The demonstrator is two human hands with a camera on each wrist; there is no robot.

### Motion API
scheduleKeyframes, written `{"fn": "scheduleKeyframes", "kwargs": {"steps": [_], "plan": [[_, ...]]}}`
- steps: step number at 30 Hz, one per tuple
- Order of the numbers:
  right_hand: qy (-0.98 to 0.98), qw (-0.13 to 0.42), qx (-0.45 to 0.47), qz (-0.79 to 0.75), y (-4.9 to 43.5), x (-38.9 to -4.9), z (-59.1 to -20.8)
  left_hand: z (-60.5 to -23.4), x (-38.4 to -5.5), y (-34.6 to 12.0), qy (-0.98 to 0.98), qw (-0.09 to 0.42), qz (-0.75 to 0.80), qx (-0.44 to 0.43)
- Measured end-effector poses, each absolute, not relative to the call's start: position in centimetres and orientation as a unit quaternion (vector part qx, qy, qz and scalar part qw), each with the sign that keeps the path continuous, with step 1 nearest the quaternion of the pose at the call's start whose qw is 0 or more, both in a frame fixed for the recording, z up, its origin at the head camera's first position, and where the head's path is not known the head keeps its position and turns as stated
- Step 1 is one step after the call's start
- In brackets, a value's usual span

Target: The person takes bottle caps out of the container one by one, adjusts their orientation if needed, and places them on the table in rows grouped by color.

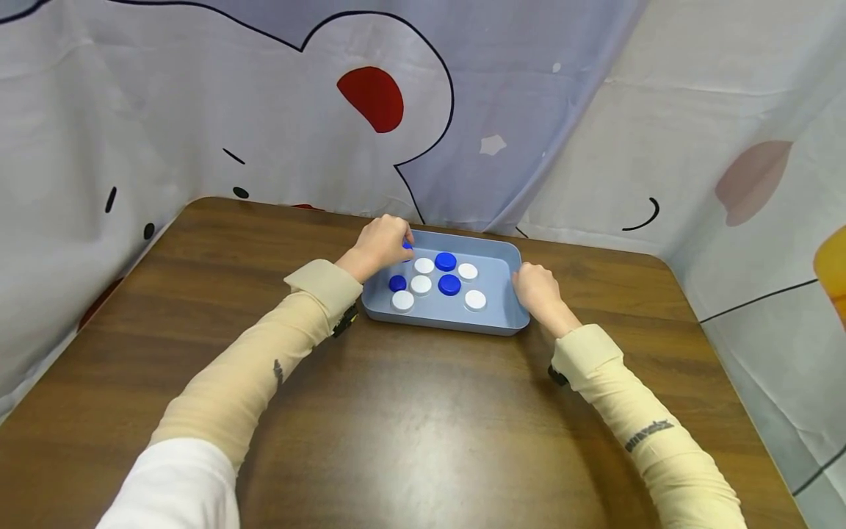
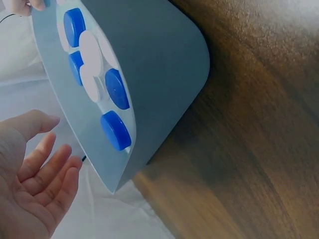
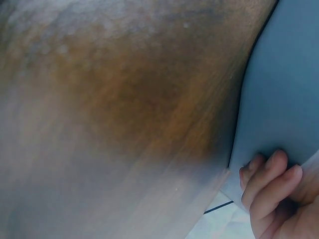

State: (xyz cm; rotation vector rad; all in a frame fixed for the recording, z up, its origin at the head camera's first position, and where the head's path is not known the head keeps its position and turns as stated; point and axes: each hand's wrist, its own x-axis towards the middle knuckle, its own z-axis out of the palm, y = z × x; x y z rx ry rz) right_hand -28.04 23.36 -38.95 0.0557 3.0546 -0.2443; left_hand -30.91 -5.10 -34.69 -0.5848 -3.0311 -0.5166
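A shallow blue-grey tray point(image 1: 499, 308) holds several round blue caps point(image 1: 449, 285) and several white caps point(image 1: 474, 300), spread mostly over its left and middle parts. My left hand point(image 1: 382, 242) is over the tray's far left corner, beside a blue cap that it partly hides. In the left wrist view the left hand point(image 2: 37, 169) has its thumb apart from loosely bent fingers, with nothing between them. At the tray's right end, my right hand point(image 1: 537, 290) grips the rim. Its curled fingers point(image 3: 271, 191) touch the tray's outer wall point(image 3: 284, 89) in the right wrist view; the thumb is hidden there.
The tray rests on a brown wooden table point(image 1: 396, 426) near its back edge. Behind and beside the table hangs a pale printed curtain point(image 1: 264, 95). Dark wrist devices sit under both sleeve cuffs.
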Motion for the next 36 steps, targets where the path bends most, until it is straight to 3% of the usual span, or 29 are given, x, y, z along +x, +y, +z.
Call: {"fn": "scheduleKeyframes", "kwargs": {"steps": [36], "plan": [[0.996, 0.026, 0.018, -0.085, 23.3, -27.3, -38.6, -36.6, -33.2, -4.1, -0.977, -0.049, -0.125, -0.165]]}}
